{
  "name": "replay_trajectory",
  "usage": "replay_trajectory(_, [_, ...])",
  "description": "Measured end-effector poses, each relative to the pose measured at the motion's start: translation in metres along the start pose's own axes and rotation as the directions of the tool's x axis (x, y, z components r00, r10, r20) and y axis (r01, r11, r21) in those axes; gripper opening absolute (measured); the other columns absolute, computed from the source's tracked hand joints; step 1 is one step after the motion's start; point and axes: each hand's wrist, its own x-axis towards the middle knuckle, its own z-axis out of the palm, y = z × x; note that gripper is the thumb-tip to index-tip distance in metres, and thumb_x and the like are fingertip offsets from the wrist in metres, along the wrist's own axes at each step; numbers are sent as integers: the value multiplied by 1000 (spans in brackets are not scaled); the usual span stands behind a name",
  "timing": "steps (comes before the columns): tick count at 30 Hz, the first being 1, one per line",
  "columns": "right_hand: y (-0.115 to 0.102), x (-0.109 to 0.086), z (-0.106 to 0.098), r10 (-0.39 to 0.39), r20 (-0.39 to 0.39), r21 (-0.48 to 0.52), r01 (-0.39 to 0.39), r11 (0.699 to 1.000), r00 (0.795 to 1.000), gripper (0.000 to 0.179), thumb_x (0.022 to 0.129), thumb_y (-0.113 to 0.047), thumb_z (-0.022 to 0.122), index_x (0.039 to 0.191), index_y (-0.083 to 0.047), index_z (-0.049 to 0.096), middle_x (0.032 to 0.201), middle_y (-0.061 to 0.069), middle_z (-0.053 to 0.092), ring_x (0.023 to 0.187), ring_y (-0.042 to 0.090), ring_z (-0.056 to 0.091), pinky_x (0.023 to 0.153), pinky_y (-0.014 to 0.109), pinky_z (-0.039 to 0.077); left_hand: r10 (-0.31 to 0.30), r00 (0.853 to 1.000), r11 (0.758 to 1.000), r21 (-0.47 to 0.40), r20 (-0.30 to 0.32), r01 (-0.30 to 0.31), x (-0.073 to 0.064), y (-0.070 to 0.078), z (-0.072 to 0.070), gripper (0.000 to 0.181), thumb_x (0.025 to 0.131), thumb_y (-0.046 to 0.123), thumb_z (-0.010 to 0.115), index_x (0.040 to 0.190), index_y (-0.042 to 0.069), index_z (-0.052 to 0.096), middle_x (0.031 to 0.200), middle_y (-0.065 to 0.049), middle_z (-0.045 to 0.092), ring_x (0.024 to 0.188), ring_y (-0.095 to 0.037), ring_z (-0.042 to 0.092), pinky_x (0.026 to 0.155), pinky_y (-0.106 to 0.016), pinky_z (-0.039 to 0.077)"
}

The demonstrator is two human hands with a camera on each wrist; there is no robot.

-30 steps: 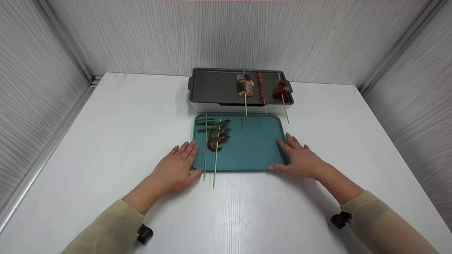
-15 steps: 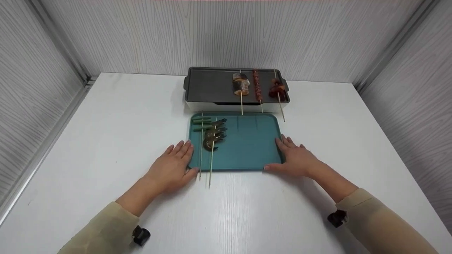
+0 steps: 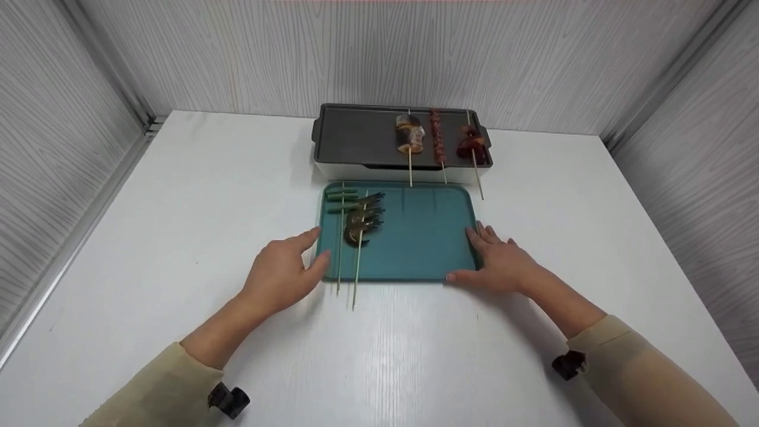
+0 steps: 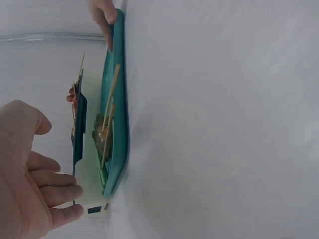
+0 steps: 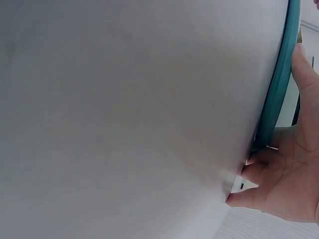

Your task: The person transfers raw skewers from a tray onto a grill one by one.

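Both hands are lying relaxed: right hand (image 3: 497, 264) touching the teal rectangular plastic tray (image 3: 421, 249), left hand (image 3: 278, 274) just beside it. Jolting risks rolling the 2 wooden skewers (image 3: 348, 261) overhanging its near edge onto the white table (image 3: 195, 196).

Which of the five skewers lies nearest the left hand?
The green vegetable skewer, leftmost on the teal tray; its stick end passes just beside the left hand. The shrimp skewer lies one further right.

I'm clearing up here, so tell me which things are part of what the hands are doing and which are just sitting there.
In hand:
teal tray
left hand
right hand
shrimp skewer
green vegetable skewer

Lying about:
grill pan
three skewers on the grill
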Motion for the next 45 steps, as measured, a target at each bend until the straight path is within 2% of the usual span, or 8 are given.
replay_trajectory(2, [0,-1,-1,5,3,-2,-5,1000,1000,126,87,-86,59,169,-2,14,175,23,8,162,41,9,124,70,14,-78,997,988,-134,15,80,1,4,-2,49,105,26,60,144,-4,63,83,-18,76,68,-28,67,76,-49,58])
replay_trajectory(6, [0,-1,-2,13,5,-1,-13,1000,1000,127,86,-87,59,170,-2,13,175,23,8,162,41,9,124,70,14,-249,961,894,-353,125,277,6,9,-8,47,108,29,56,138,-4,68,127,-17,75,121,-31,70,102,-50,55])
replay_trajectory(11, [0,0,-3,11,0,1,-11,1000,1000,127,86,-87,59,169,-1,15,175,24,9,162,41,9,123,71,14,-388,848,670,-522,360,528,13,11,-14,49,106,30,54,136,-6,66,119,-19,76,102,-27,77,87,-36,60])
replay_trajectory(14, [1,0,-3,15,1,3,-15,1000,1000,127,86,-87,60,169,-2,15,175,23,9,162,40,8,124,71,13,-398,780,570,-536,483,623,14,9,-14,54,104,32,52,143,-5,59,120,-18,76,99,-26,78,83,-33,61])
replay_trajectory(20, [2,0,-4,13,1,1,-13,1000,1000,127,86,-87,59,169,-2,15,175,24,9,162,41,7,124,70,12,-357,704,480,-526,614,702,12,6,-7,65,104,34,49,157,-4,42,124,-23,74,99,-32,78,83,-38,63])
replay_trajectory(24, [1,-1,-4,9,0,2,-9,1000,1000,127,86,-87,59,169,-2,15,175,24,9,162,41,7,124,71,12,-353,682,436,-532,640,726,11,4,-2,66,104,34,49,158,-2,41,122,-24,74,98,-34,78,79,-36,63])
replay_trajectory(36, [1,0,-3,6,3,4,-6,1000,1000,126,87,-86,59,169,-2,14,175,24,9,162,40,8,124,70,13,-338,677,248,-632,654,735,10,-2,13,54,106,26,51,153,1,48,121,-22,75,105,-32,77,78,-34,62])
replay_trajectory(45, [1,2,0,1,3,8,-1,1000,1000,126,87,-85,61,169,-2,14,175,23,9,162,40,8,123,71,14,-354,683,211,-657,639,724,11,-4,14,50,106,23,60,150,-1,49,118,-17,74,98,-23,77,80,-30,59])
